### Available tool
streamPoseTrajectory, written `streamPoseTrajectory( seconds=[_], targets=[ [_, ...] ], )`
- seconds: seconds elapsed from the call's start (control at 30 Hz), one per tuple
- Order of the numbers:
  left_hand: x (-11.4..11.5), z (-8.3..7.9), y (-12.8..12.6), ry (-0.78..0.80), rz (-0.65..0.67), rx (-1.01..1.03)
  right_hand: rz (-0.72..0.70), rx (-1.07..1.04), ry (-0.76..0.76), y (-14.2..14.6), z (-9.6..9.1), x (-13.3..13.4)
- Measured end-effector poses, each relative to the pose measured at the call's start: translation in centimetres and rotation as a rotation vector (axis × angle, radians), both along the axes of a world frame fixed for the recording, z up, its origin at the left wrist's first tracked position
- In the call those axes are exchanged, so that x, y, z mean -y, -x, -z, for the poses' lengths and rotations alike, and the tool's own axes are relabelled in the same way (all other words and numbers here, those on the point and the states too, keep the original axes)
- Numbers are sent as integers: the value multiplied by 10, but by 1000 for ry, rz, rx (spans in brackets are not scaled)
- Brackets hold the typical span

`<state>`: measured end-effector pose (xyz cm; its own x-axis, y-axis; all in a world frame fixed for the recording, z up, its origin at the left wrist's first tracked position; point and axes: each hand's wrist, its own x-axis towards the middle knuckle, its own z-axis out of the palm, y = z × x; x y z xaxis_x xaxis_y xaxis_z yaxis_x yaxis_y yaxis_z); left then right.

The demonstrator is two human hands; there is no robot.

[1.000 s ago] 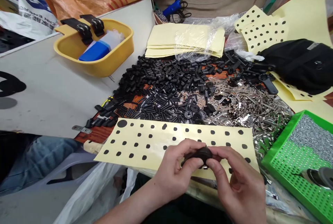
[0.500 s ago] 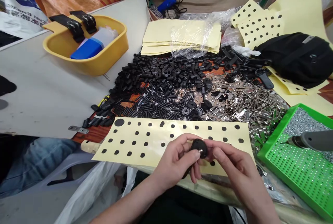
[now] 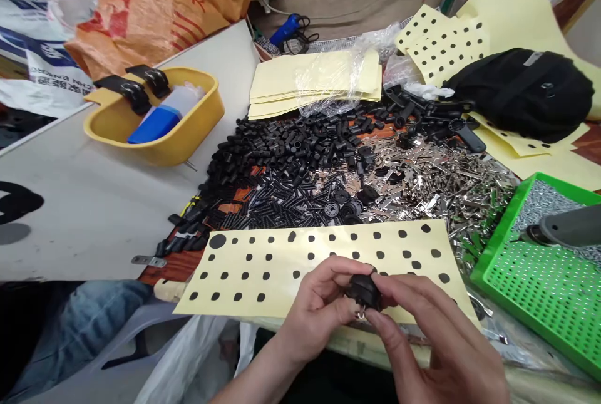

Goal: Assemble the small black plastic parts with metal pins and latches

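Observation:
Both of my hands meet low in the middle of the view around a small round black plastic part (image 3: 363,289) with a bit of bright metal showing under it. My left hand (image 3: 319,310) pinches it from the left with thumb and fingers. My right hand (image 3: 422,335) presses on it from the right with its fingertips. They hover over a yellow sheet (image 3: 300,260) dotted with black round stickers, which lies at the table's near edge.
Behind the sheet lie heaps of black plastic tubes (image 3: 291,147), black springs (image 3: 282,194) and shiny metal pieces (image 3: 446,185). A yellow tub (image 3: 154,119) stands left, a green perforated basket (image 3: 539,279) with a grey tool (image 3: 563,228) right, a black bag (image 3: 521,91) far right.
The view has tipped and shifted a little. My hands have turned the black part between the fingers, and my right fingertips now cover more of it than half a second ago.

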<state>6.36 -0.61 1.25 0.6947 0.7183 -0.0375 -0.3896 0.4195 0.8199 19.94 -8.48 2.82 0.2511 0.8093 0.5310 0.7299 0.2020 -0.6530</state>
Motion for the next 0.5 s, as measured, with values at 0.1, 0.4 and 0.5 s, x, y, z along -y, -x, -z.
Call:
streamPoseTrajectory(
  seconds=[0.1, 0.4, 0.5],
  targets=[
    [0, -2, -1, -50, 0, -51, 17, 36, 1, -1, 4, 1],
    [2, -13, -7, -68, 51, -298, -85, -688, 311, -14, 2, -7],
    [5, -15, -17, -12, 11, -406, -41, -929, 387, -14, 6, -12]
  ],
)
